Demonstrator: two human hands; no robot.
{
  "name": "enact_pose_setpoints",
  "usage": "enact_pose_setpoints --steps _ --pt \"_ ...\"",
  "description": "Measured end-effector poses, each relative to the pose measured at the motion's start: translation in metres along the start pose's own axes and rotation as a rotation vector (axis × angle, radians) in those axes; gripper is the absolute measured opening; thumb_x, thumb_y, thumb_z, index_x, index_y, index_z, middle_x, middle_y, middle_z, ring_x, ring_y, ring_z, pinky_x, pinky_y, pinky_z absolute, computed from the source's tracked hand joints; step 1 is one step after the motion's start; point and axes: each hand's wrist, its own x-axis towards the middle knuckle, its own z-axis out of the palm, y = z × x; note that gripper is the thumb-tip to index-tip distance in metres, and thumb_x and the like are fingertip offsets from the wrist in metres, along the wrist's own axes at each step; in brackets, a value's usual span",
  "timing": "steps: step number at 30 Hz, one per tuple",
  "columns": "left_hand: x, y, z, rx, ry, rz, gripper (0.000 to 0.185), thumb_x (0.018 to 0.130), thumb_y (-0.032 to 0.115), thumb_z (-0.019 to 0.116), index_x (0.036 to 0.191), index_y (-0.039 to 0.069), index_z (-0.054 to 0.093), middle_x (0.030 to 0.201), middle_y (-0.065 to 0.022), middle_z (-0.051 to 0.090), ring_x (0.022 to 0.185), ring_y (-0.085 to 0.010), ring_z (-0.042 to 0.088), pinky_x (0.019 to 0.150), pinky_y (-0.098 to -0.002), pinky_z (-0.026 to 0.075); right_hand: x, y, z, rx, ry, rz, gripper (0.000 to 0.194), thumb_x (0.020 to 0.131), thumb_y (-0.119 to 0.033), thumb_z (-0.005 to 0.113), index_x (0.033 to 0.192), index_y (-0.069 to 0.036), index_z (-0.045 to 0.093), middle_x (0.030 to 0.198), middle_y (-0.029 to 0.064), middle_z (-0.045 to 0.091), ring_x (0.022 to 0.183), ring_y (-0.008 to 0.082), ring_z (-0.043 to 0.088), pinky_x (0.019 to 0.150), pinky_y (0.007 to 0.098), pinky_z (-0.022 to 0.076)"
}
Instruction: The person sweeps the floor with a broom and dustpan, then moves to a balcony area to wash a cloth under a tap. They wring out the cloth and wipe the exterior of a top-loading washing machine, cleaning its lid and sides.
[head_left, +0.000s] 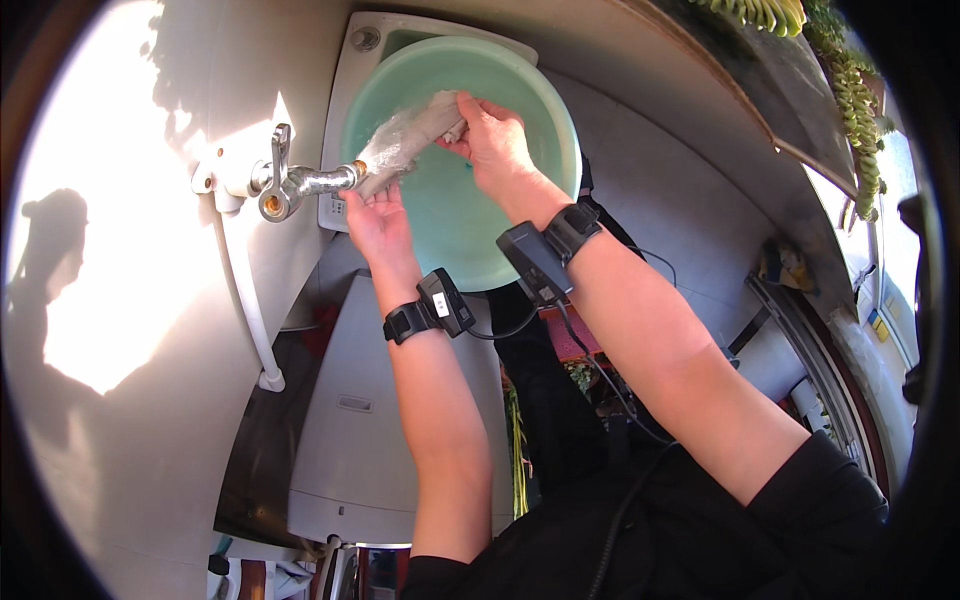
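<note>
A wet, pale grey cloth (431, 124) is stretched at a slant above a large light-green plastic basin (465, 232). My right hand (496, 146) grips its upper right end, where the fabric bunches under the thumb. Lower down, my left hand (381, 225) is palm up, with the cloth's other end held at the fingertips beside the spout. Water pours from a chrome wall tap (319, 181) and splashes over the middle of the cloth. Each wrist wears a black strap with a small box, and cables run from these boxes.
The basin rests on a white appliance (364, 64) with a round knob. A white pipe (251, 307) runs down the wall beside the tap. Below stands a grey-lidded unit (360, 450). Trailing succulent plants (859, 127) hang at upper right, near a sliding-door track (817, 352).
</note>
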Motion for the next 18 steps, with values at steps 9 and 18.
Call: enact_pose_setpoints --steps 9,18 --pt "-0.006 -0.012 0.034 -0.007 -0.235 -0.202 0.043 0.108 0.022 0.035 0.143 -0.002 0.037 0.146 -0.0179 0.045 0.137 -0.0324 0.043 0.115 -0.0491 0.036 -0.004 0.013 -0.008 -0.176 -0.046 0.170 0.035 0.095 -0.026 0.064 0.119 -0.001 0.062 0.110 0.0067 0.065 0.094 0.0161 0.061 0.084 0.0351 0.0497" --pt "-0.025 -0.015 0.021 0.189 -0.392 0.026 0.047 0.106 0.029 0.042 0.146 0.004 0.039 0.144 -0.0101 0.049 0.132 -0.0278 0.046 0.111 -0.0442 0.037 -0.023 0.023 0.013 -0.235 -0.384 0.107 0.038 0.090 -0.025 0.066 0.118 0.000 0.065 0.119 0.0151 0.063 0.106 0.0203 0.061 0.093 0.0386 0.0501"
